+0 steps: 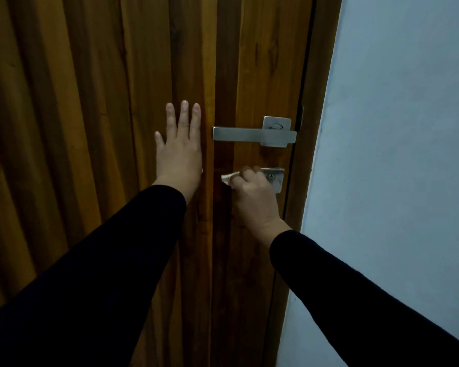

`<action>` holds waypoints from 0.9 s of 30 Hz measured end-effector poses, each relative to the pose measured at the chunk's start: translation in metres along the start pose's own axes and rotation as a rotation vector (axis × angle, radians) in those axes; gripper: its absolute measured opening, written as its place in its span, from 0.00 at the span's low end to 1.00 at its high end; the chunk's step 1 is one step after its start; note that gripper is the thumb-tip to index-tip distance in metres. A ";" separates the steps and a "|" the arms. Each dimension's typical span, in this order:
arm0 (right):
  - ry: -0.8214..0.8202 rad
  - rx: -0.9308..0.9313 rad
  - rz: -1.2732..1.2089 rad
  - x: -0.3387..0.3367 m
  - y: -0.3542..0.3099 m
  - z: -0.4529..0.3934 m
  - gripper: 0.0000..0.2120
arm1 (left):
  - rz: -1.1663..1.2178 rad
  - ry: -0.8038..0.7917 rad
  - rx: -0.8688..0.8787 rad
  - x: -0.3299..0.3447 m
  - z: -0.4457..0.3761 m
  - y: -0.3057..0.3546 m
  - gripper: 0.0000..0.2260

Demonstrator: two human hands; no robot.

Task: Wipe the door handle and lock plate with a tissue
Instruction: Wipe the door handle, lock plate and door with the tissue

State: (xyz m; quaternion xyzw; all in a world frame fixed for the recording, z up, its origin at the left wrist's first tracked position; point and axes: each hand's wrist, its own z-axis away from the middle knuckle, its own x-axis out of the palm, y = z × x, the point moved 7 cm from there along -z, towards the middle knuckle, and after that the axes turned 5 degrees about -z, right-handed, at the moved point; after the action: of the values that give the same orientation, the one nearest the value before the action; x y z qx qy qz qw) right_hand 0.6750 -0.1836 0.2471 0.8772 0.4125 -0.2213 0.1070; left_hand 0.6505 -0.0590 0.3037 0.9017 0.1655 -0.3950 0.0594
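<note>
A silver lever door handle (249,134) on a square plate points left across the brown wooden door (90,128). Below it is the silver lock plate (276,178), with only its right part and keyhole showing. My right hand (255,200) covers the plate's left part and is shut on a crumpled white tissue (229,178), which sticks out to the left of my fingers against the door. My left hand (179,149) lies flat on the door to the left of the handle, fingers apart and pointing up, holding nothing.
The door's right edge meets a brown frame (313,128), and a pale blue-white wall (395,154) fills the right side. Both my forearms are in black sleeves. The light is dim.
</note>
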 end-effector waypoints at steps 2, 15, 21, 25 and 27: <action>-0.034 -0.049 -0.007 0.007 -0.001 0.020 0.10 | 0.000 -0.013 0.005 0.000 0.001 0.000 0.51; 0.051 -0.012 -0.064 -0.022 0.014 0.000 0.10 | 0.034 -0.015 0.001 -0.001 0.003 0.002 0.51; -0.122 -0.157 -0.032 -0.002 0.009 0.018 0.09 | 0.052 -0.004 -0.003 -0.002 0.004 0.002 0.50; -0.094 -0.120 -0.112 -0.025 0.015 0.014 0.09 | 0.065 -0.003 -0.012 0.000 0.003 0.002 0.51; -0.012 -0.074 -0.152 -0.041 0.022 0.006 0.07 | 0.059 -0.004 -0.019 0.001 0.002 0.002 0.51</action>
State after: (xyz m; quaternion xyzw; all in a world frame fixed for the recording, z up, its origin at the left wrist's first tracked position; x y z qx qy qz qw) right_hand 0.6675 -0.2274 0.2618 0.8374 0.4851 -0.2188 0.1247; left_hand 0.6503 -0.0613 0.3017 0.9047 0.1426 -0.3933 0.0801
